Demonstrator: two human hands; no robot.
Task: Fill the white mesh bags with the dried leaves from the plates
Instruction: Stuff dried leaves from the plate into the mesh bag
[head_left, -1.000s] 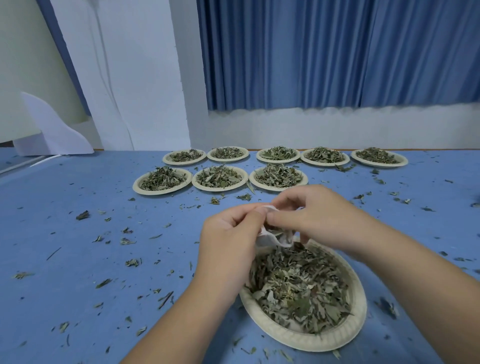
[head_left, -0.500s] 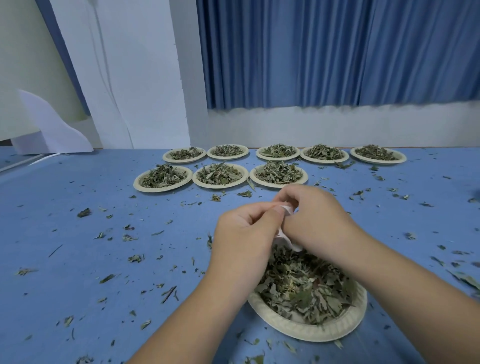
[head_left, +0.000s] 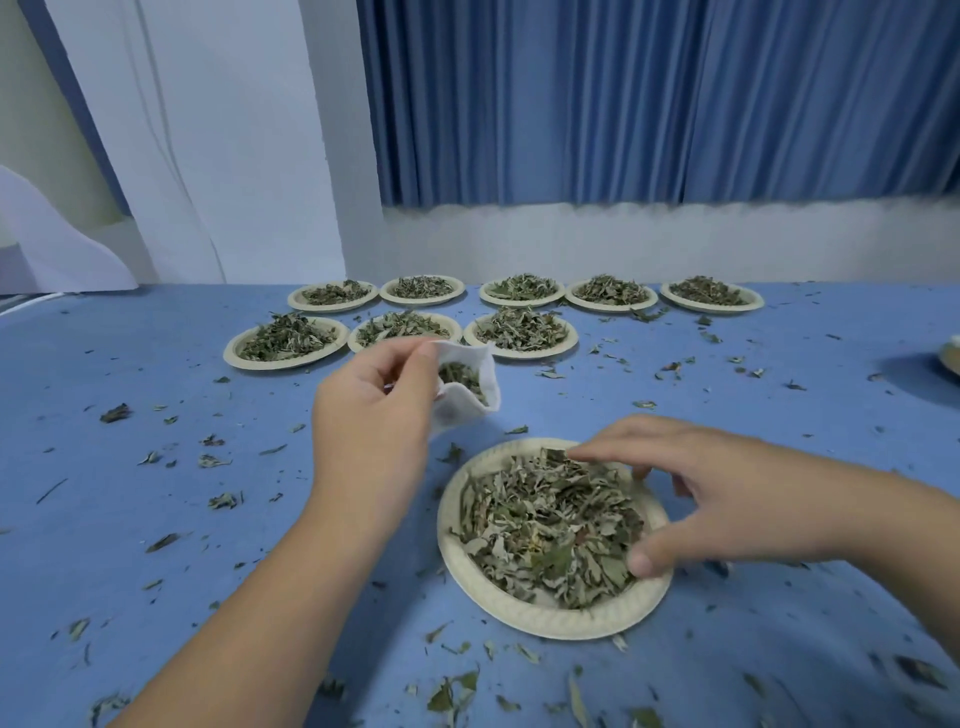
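1. Just beyond the near plate (head_left: 519, 616), the left hand (head_left: 374, 410) pinches the white mesh bag (head_left: 462, 410) at its mouth. A few dried leaves (head_left: 460, 375) show inside, so filling looks barely begun.
2. Over that plate, still heaped, the right hand (head_left: 727, 504) hovers with fingers spread and loose, gripping nothing.
3. Farther beyond it, eight plates (head_left: 521, 355) sit full, so I judge most of the work is left.

- Left hand (head_left: 374, 410) pinches white mesh bag (head_left: 465, 406) at its rim. Mouth open, some leaves inside — held at 11 o'clock from near plate (head_left: 545, 621).
- Right hand (head_left: 696, 499) spread over dried leaves (head_left: 540, 525), thumb at the plate's 4 o'clock.
- Eight far plates (head_left: 519, 353), heaped, at 12 o'clock.
- Blue table (head_left: 156, 519) — littered with leaf scraps.
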